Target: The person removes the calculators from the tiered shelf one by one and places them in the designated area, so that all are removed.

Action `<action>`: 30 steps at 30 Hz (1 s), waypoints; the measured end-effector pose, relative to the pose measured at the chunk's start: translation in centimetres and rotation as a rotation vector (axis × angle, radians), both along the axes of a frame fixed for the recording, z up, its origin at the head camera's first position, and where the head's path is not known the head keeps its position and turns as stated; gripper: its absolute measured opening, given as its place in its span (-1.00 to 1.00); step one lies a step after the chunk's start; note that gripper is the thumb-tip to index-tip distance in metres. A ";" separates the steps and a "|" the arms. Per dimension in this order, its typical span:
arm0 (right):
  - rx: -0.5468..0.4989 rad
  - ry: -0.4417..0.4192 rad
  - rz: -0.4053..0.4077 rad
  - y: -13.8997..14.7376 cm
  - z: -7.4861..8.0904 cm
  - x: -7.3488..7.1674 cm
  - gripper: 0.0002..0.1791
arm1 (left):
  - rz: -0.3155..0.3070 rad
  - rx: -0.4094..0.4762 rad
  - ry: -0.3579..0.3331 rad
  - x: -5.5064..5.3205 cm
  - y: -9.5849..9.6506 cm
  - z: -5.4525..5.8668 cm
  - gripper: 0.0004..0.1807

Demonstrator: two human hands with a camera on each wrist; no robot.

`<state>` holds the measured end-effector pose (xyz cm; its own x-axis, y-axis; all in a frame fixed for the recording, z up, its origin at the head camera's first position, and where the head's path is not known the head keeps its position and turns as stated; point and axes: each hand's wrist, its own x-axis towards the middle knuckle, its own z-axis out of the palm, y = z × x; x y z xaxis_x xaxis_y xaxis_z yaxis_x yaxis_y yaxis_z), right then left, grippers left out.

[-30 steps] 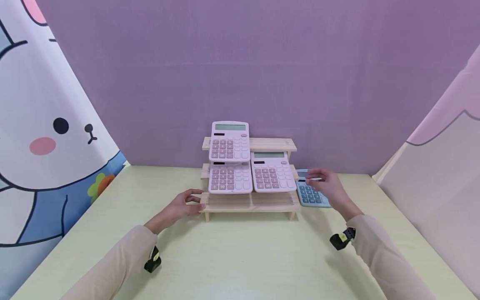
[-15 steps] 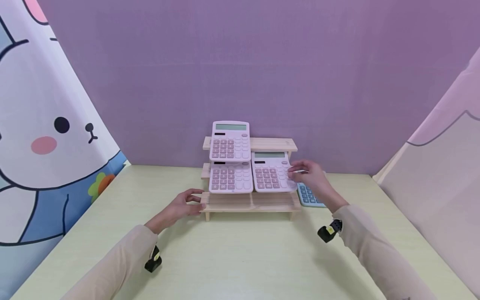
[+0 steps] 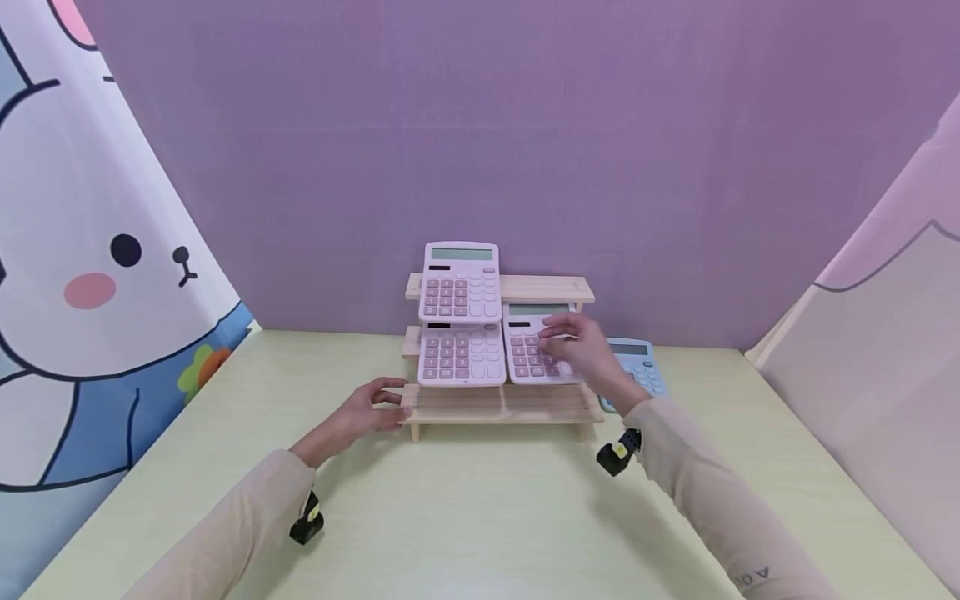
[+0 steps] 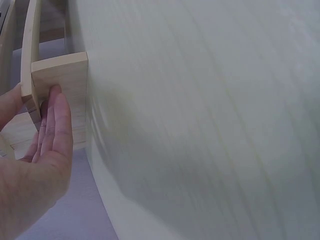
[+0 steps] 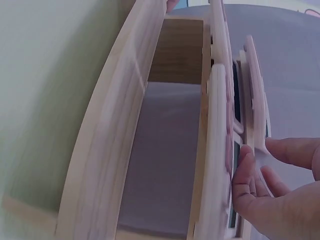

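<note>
At the left end of a wooden three-step rack [image 3: 502, 407], my left hand [image 3: 369, 412] grips the bottom board. In the left wrist view its thumb lies on one face of the board and the fingers behind the other. My right hand [image 3: 588, 354] is over a pink calculator [image 3: 525, 358] on the middle step, at the right, hiding part of its keys. The right wrist view shows that hand's bent fingers [image 5: 245, 175] beside this calculator, thumb apart, holding nothing; contact is unclear. Another pink calculator [image 3: 461, 360] leans to the left, below one on the top step [image 3: 459, 287].
A blue calculator [image 3: 637, 362] lies on the table [image 3: 480, 517] right of the rack, partly behind my right forearm. A purple curtain [image 3: 480, 150] hangs behind the rack. Printed cloths flank the table on both sides.
My right hand has moved left from above the blue calculator to over the right-hand pink one. More of the blue calculator's top shows now. My left hand has stayed on the rack.
</note>
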<state>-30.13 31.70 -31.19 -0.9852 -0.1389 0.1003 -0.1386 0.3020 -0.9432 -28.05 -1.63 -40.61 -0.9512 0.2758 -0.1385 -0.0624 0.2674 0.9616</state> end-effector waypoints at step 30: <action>-0.246 -0.070 -0.031 -6.2 0.3 -2.8 -0.51 | -0.007 -0.043 -0.008 -0.2 0.0 0.3 -0.32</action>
<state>-32.91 25.48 -30.92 -0.9943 -0.0886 0.0587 -0.0646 0.0657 -0.9957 -28.27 -1.60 -40.33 -0.9482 0.2758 -0.1575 -0.0677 0.3089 0.9487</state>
